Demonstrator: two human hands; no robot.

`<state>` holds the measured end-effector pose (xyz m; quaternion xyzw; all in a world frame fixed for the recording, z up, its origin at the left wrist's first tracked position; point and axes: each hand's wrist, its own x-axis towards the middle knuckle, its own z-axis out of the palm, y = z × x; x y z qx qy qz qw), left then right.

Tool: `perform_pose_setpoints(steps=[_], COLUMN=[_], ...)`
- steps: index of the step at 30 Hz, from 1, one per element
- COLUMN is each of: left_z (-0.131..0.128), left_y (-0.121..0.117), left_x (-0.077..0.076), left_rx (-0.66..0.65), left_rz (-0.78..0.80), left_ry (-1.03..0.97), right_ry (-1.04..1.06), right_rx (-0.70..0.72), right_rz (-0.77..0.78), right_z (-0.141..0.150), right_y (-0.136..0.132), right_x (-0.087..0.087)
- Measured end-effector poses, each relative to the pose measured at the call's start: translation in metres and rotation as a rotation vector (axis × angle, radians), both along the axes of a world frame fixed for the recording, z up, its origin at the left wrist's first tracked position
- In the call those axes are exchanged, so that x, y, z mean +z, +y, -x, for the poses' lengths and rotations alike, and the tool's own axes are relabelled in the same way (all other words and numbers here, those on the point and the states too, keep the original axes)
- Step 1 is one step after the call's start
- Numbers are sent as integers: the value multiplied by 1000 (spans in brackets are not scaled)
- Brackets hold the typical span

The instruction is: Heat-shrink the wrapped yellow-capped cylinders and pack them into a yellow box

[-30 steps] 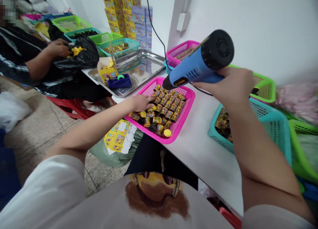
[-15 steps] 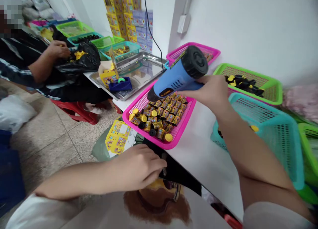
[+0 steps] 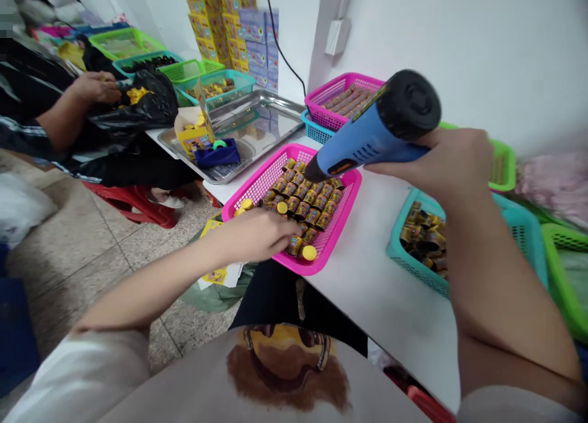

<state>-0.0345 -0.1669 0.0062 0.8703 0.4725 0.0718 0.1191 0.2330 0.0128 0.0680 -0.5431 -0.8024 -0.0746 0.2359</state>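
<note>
My right hand [image 3: 443, 163] grips a blue heat gun [image 3: 374, 132] with a black rear end, its nozzle pointing down-left over a pink basket [image 3: 342, 218]. The basket holds several small bottles [image 3: 307, 196] with yellow labels, some with yellow caps. My left hand [image 3: 255, 233] reaches into the basket's near side, fingers curled over the bottles there; whether it holds one is hidden.
A teal basket [image 3: 519, 236] with more bottles stands at the right, green baskets [image 3: 503, 166] behind it, another pink basket [image 3: 337, 89] at the wall. A steel tray [image 3: 257, 120] lies to the left. Another person's hand [image 3: 94, 86] works at a black bag [image 3: 147, 104].
My left hand rose from my lap back into the pink basket's near side. The heat gun and my right hand shifted right and a little higher.
</note>
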Motion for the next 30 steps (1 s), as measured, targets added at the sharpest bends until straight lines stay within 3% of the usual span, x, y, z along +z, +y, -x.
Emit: perform_pose_setpoints(steps=[2, 4, 6, 8, 13, 16, 19, 21, 26, 30], left_z=[-9, -19, -19, -4, 66, 91, 97, 97, 93, 81], left_y=[46, 77, 87, 81, 55, 55, 56, 50, 17, 3], left_x=[-20, -36, -44, -45, -28, -16, -4, 4, 29, 42], left_rx=[4, 46, 48, 54, 281, 279, 219, 230, 385, 530], left_rz=[-8, 78, 154, 144, -54, -5, 69, 10, -204, -370], left_ry=[105, 241, 352, 429, 556, 484, 315, 187, -125, -275], right_ry=[82, 170, 234, 274, 298, 269, 183, 89, -15, 24], right_rx=[-72, -105, -97, -74, -1, 23, 89, 64, 23, 70], right_rz=[-45, -54, -31, -5, 9, 39, 113, 157, 192, 117], right_z=[-11, -16, -20, -24, -32, -26, -11, 0, 12, -6], right_y=[2, 2, -1, -4, -8, -9, -12, -15, -21, -15], right_x=[0, -1, -2, -4, -10, -12, -12, -12, -10, -7])
